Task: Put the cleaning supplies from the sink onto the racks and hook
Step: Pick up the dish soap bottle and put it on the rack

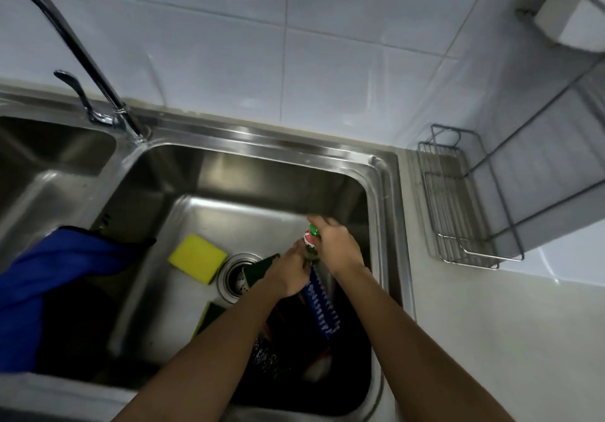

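Both hands are down in the sink [209, 159] basin: right hand [337, 244] is closed round the top of a small bottle [311, 236] w/ green cap, left hand [288, 274] is curled shut by the bottle's lower end and a blue brush [322, 303], tho I can't tell which it's actually gripping. Best bet, imo, is to keep the bottle upright w/ a firm grip since it's prob wet, lift it clear of the basin wall, then swing right to the wire rack [458, 199] on the counter. Yellow sponge [196, 258] by the drain and blue cloth [55, 277] on the left edge aren't racked yet.
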Demonstrator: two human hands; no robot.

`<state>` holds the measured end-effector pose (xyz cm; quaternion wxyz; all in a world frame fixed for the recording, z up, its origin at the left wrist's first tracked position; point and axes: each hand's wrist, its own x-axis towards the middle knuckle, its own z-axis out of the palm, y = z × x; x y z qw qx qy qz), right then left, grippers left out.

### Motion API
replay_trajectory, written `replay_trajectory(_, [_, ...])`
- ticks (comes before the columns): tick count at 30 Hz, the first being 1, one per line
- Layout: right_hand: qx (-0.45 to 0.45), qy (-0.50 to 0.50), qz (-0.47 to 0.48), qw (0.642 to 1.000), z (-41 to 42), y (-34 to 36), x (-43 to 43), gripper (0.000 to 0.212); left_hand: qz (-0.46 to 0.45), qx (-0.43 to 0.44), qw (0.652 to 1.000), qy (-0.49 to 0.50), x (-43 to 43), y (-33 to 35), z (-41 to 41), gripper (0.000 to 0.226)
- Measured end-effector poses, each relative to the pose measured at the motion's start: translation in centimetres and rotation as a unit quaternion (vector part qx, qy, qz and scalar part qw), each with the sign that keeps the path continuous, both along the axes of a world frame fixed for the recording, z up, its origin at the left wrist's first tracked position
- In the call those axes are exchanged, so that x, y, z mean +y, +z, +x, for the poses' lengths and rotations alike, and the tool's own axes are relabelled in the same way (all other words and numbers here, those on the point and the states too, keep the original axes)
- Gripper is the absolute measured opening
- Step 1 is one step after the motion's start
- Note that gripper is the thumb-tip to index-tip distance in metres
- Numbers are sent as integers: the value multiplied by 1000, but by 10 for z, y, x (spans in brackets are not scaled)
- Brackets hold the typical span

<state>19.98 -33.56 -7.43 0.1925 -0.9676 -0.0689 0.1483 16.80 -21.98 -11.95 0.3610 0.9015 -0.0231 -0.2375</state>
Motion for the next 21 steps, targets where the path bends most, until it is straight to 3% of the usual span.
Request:
replay_trajectory(9, [-38, -17, -4, 999, -1, 54, -16, 48, -48, -12, 999, -1, -7, 43, -7, 68])
replay_trajectory(13, [-123, 6, 4, 992, 7, 126, -19, 41, -97, -100, 989, 50, -11, 99, 9, 53])
replay_trajectory(18, [-245, -25, 10, 969, 15, 240, -32, 37, -229, -200, 952, 23, -18, 204, 35, 35])
replay_trajectory(21, [-330, -43, 4, 943, 8, 312, -49, 35, -255, -268, 929, 10, -32, 265, 44, 36])
